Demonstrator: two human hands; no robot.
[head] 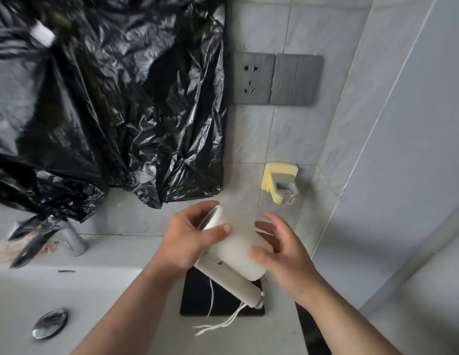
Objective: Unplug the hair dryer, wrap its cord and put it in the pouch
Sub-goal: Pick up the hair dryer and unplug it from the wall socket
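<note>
My left hand (190, 237) grips the rear end of a white hair dryer (236, 248), thumb across its barrel. The dryer is tilted above the counter, its folded handle (233, 284) pointing down to the right. My right hand (282, 249) is blurred at the barrel's front end, fingers spread and loosely curved, thumb against the barrel. A flat black pouch (197, 295) lies on the counter under the dryer. Thin white strings (218, 325) trail from the handle's end over the pouch's front edge. The wall socket (251, 78) has nothing plugged in.
A crumpled black plastic bag (115, 98) hangs over the wall at left. A yellow and grey holder (279, 183) is fixed to the tiles. The chrome faucet (72, 239), the white sink (23, 283) and its drain plug (50, 322) lie at left.
</note>
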